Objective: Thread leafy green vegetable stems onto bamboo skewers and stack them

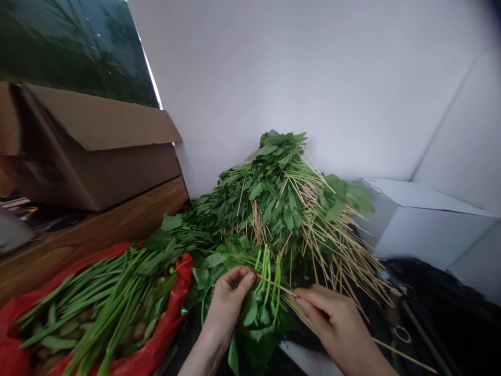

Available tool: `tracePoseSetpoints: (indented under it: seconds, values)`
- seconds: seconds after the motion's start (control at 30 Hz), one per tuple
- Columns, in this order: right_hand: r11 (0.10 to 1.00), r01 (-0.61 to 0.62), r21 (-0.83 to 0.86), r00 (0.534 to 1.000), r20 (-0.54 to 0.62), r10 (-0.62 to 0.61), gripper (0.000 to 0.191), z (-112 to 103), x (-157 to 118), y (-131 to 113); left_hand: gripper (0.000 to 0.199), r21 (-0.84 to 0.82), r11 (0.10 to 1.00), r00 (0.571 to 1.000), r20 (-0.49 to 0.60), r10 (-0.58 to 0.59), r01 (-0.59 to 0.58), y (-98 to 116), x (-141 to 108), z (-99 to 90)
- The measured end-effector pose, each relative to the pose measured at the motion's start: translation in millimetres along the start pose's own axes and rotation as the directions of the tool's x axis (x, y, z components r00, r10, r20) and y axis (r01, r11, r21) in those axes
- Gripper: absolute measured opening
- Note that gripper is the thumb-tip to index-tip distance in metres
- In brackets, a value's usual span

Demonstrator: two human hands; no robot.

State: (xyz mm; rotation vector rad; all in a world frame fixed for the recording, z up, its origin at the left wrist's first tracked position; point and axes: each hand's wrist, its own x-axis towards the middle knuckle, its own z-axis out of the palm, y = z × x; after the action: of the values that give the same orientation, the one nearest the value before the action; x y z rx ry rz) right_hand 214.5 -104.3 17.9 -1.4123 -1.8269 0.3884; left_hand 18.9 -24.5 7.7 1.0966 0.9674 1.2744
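— Stick [285, 289] gripped, or only touched?

— Gripped, pinched between thumb and fingers of the left hand [229, 298], and again farther along by thumb and fingers of the right hand [332, 316]; both hands closed on it, with a short stretch showing between

— And on that stretch?

— Several pale green stems [265, 267] crossing it side by side, reaching up above, leaves [256, 313] hanging below; pierced or just bent over, cannot tell

— Behind?

— Tall leafy heap [270, 198] in front of a white wall [293, 62], with many thin sticks [336, 250] fanning out towards the right

— Left side?

— Red bag [182, 279], long green stalks [105, 295] lying across roundish brown things; farther back, cardboard box [125, 175] on a wooden desk [82, 237]

— Right?

— White box [434, 230] just beside the heap, black plastic [438, 303] in front
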Motion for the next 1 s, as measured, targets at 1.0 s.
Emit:
tracePoseSetpoints:
  seconds: [1.0]
  values:
    - [0.946,-0.067,0.318,0.704,-0.656,0.271,0.034,-161,42,60,0.061,0.188,0.980,0.991,-0.095,0.090,-0.071,34,-19,-39.8]
